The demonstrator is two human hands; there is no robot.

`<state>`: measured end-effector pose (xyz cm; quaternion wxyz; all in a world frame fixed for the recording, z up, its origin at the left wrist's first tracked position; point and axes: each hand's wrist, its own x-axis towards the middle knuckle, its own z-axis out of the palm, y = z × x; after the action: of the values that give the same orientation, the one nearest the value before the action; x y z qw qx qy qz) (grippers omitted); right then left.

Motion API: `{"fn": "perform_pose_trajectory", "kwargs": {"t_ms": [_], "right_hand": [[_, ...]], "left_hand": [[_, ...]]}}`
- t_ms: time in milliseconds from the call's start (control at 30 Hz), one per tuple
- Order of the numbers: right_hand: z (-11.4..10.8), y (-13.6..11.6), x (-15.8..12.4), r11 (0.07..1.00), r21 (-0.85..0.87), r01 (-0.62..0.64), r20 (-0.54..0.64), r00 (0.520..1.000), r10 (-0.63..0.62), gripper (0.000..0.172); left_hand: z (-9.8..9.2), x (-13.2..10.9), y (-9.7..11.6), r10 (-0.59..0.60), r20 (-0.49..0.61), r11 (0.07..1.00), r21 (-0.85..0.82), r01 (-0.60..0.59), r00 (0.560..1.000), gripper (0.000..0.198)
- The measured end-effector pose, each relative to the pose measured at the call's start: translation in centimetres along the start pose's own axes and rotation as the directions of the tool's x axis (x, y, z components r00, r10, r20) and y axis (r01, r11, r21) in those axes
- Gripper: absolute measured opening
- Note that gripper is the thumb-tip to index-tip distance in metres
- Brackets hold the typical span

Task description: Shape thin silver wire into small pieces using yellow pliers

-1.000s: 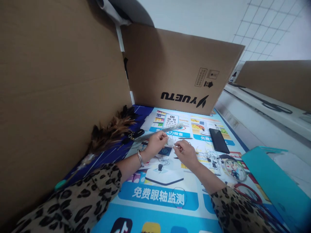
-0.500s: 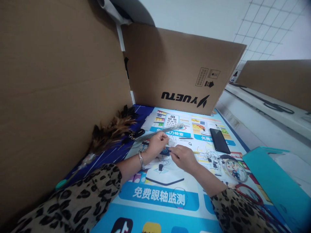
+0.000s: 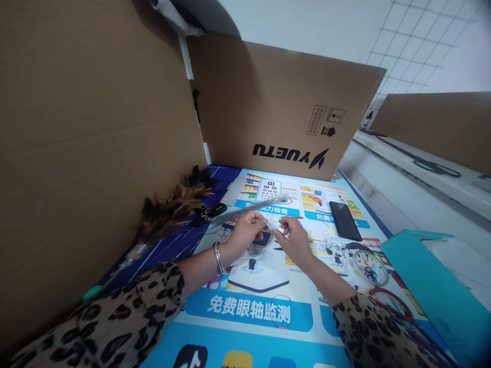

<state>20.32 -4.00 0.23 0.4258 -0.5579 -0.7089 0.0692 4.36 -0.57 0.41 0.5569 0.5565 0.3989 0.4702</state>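
Observation:
Above the printed table cover, my left hand (image 3: 247, 231) is closed in a pinch, thumb against forefinger. Whatever lies between those fingertips is too thin to make out. Just to its right, my right hand (image 3: 296, 241) has its thumb and forefinger apart, and no object shows between them. A small dark blue piece (image 3: 262, 239) lies under the left fingertips. Behind the left hand stretches a bundle of thin silvery wires (image 3: 264, 204). A small black piece (image 3: 252, 263) and fine loose strands are on the cover nearer to me.
A black phone (image 3: 345, 221) lies to the right, beside a tangle of thin wire (image 3: 335, 250). Further right are a clear coil (image 3: 370, 267), a red coil (image 3: 391, 302) and a teal box (image 3: 422, 276). Brown feathers (image 3: 174, 204) lean along the left cardboard wall (image 3: 95, 128); another cardboard panel (image 3: 284, 102) stands behind.
My right thumb and forefinger have spread apart, and the hand has drawn slightly away from the left. My left hand stays pinched in nearly the same place. The view has shifted slightly.

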Motion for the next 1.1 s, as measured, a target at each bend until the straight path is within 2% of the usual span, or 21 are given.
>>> {"fn": "perform_pose_trajectory", "kwargs": {"t_ms": [133, 300, 467, 633, 800, 1100], "right_hand": [[-0.1, 0.1, 0.0, 0.995, 0.071, -0.069, 0.006, 0.998, 0.069, 0.013], [-0.2, 0.3, 0.1, 0.978, 0.117, -0.17, 0.03, 0.985, 0.168, 0.015], [-0.3, 0.1, 0.3, 0.977, 0.126, -0.175, -0.014, 0.984, 0.178, 0.015], [-0.7, 0.2, 0.8, 0.982, 0.129, -0.135, -0.009, 0.991, 0.137, 0.013], [-0.6, 0.3, 0.9, 0.969, 0.169, -0.181, 0.044, 0.983, 0.176, 0.013], [-0.7, 0.5, 1.0, 0.925, 0.261, -0.276, 0.14, 0.959, 0.247, 0.012]], "left_hand": [[0.1, -0.1, 0.4, 0.004, 0.003, 1.0, 0.013, -0.004, 1.0, 0.018], [0.0, -0.1, 0.6, 0.035, -0.007, 0.997, 0.075, -0.034, 0.999, 0.017], [0.0, 0.1, 0.3, 0.081, 0.004, 0.986, 0.144, -0.081, 0.997, 0.016], [0.0, -0.1, 0.4, 0.111, 0.07, 0.975, 0.184, -0.122, 0.991, 0.014], [0.0, -0.3, 0.6, 0.108, 0.122, 0.973, 0.189, -0.13, 0.987, 0.016], [0.0, -0.3, 0.9, 0.138, 0.138, 0.973, 0.167, -0.16, 0.981, 0.015]]}}
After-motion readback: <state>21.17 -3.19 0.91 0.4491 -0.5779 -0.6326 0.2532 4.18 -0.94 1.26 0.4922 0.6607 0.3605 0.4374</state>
